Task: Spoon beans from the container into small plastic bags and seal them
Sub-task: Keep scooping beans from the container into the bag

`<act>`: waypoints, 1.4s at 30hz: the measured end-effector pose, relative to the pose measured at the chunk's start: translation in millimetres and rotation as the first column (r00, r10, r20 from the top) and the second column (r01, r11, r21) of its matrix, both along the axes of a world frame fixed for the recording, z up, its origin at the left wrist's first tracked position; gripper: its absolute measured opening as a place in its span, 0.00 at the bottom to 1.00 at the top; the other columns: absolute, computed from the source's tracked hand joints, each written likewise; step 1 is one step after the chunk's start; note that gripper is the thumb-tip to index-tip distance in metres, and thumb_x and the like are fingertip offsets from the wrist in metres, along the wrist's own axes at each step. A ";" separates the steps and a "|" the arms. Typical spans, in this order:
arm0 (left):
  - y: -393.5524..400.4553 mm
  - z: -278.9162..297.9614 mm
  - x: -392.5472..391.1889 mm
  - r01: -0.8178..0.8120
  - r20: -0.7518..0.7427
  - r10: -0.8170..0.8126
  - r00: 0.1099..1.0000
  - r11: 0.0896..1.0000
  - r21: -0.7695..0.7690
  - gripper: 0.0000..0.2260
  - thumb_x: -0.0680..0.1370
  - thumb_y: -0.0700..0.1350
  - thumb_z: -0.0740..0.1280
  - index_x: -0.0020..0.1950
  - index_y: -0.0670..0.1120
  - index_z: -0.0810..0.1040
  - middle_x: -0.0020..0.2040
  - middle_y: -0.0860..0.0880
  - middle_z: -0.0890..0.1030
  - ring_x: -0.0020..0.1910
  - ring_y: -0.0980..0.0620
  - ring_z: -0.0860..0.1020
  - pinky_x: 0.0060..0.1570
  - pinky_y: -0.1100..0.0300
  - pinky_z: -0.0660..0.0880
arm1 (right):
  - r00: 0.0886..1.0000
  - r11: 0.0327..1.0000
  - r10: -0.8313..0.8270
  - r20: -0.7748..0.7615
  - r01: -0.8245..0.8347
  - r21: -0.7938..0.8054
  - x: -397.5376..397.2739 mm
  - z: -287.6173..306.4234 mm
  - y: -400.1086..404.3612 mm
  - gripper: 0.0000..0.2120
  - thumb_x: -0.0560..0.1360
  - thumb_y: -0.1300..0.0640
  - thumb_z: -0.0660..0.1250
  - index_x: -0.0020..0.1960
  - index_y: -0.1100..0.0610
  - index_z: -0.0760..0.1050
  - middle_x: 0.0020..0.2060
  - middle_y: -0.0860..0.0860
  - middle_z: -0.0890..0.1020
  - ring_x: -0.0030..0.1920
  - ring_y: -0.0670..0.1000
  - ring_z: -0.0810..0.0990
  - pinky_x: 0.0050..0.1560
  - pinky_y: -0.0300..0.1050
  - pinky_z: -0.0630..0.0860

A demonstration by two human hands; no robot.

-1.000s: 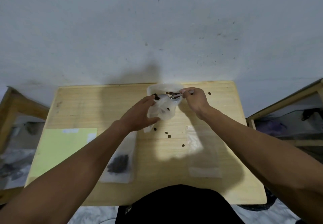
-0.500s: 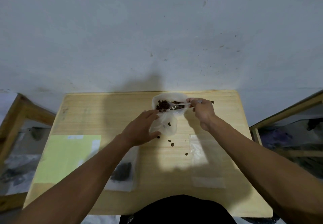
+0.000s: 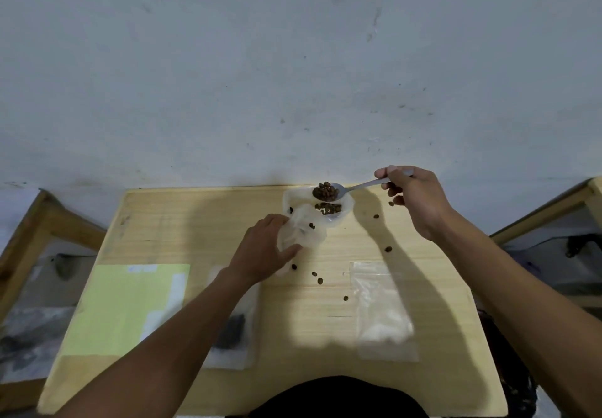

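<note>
Pale wooden desk (image 3: 182, 228) stands against a grey-white wall (image 3: 228, 75). Right hand (image 3: 415, 199): grip closed on the handle of a metal spoon (image 3: 358, 186), pinched between thumb and fingers. The spoon bowl carries a heap of dark brown beans (image 3: 325, 191) and is held above the translucent white plastic container (image 3: 343, 214) at the far edge of the desk. More beans lie inside that container. Left hand (image 3: 265, 251): grip closed on a small clear plastic bag (image 3: 303, 232), held just beside the container, a few beans visible inside it. Several loose beans (image 3: 317, 277) lie scattered on the desk. A filled clear bag of beans (image 3: 233, 336) lies partly under the left forearm. Flat empty clear bags (image 3: 381, 310) lie to the right. A light green paper sheet (image 3: 120, 307) lies at the left.
</note>
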State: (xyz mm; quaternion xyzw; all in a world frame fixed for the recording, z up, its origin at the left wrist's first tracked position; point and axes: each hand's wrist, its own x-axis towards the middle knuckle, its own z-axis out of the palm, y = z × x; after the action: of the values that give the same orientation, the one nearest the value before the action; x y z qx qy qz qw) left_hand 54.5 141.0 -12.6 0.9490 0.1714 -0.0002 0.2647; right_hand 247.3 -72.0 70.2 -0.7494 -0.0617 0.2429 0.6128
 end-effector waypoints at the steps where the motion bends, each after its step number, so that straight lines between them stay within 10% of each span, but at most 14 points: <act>1: -0.8 1.5 0.8 -0.025 0.004 0.025 1.000 1.000 -0.014 0.26 0.74 0.55 0.72 0.68 0.44 0.72 0.62 0.48 0.77 0.57 0.47 0.77 0.55 0.53 0.73 | 1.000 1.000 0.020 0.014 -0.020 -0.004 -2.1 4.2 0.0 0.12 0.81 0.57 0.61 0.46 0.58 0.83 0.37 0.51 0.78 0.38 0.50 0.72 0.43 0.46 0.69; 12: -7.6 13.2 9.6 -0.093 0.022 0.094 0.995 0.995 -0.021 0.24 0.75 0.55 0.72 0.66 0.45 0.72 0.57 0.49 0.80 0.51 0.48 0.78 0.47 0.57 0.70 | 0.853 0.925 0.364 0.374 -0.286 -0.249 -39.5 8.9 21.3 0.10 0.80 0.52 0.63 0.51 0.52 0.82 0.47 0.44 0.82 0.50 0.42 0.78 0.47 0.34 0.70; 21: 2.6 3.7 2.0 -0.009 -0.038 0.009 0.999 1.000 0.008 0.31 0.73 0.57 0.71 0.73 0.47 0.67 0.70 0.51 0.73 0.63 0.48 0.76 0.63 0.50 0.72 | 0.865 0.944 0.204 0.459 -0.049 -0.327 -13.7 -30.4 27.8 0.11 0.83 0.56 0.58 0.54 0.57 0.80 0.53 0.54 0.81 0.54 0.52 0.78 0.54 0.43 0.71; 29: -2.5 -2.4 9.5 0.055 -0.090 -0.059 0.994 0.997 -0.047 0.33 0.76 0.54 0.70 0.77 0.47 0.62 0.74 0.50 0.68 0.70 0.49 0.69 0.69 0.55 0.66 | 0.933 0.893 0.262 0.246 -0.138 -0.429 -13.8 -63.2 52.6 0.14 0.82 0.59 0.57 0.54 0.62 0.81 0.52 0.54 0.82 0.54 0.53 0.79 0.51 0.39 0.67; 36: -7.8 -4.3 13.9 0.049 -0.061 -0.055 0.997 0.994 -0.093 0.31 0.76 0.53 0.69 0.75 0.46 0.63 0.74 0.49 0.66 0.68 0.51 0.70 0.63 0.59 0.70 | 0.976 0.987 -0.043 -0.213 0.008 -0.160 -24.3 -79.0 63.2 0.15 0.81 0.62 0.58 0.41 0.60 0.80 0.32 0.54 0.78 0.33 0.51 0.73 0.37 0.44 0.72; 42: -3.5 -2.7 4.6 0.039 0.045 -0.036 0.998 0.997 -0.070 0.29 0.75 0.53 0.71 0.73 0.45 0.67 0.70 0.50 0.71 0.65 0.51 0.71 0.63 0.60 0.70 | 0.957 0.990 -0.138 -0.255 0.139 -0.015 -19.1 -64.2 45.0 0.13 0.82 0.61 0.59 0.45 0.61 0.80 0.34 0.55 0.77 0.34 0.50 0.73 0.35 0.41 0.72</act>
State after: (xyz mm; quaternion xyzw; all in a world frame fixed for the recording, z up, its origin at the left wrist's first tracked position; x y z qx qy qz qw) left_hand 59.1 137.6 -15.3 0.9419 0.1476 0.0095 0.3016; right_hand 228.2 -27.0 5.9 -0.7135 0.0701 0.2937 0.6322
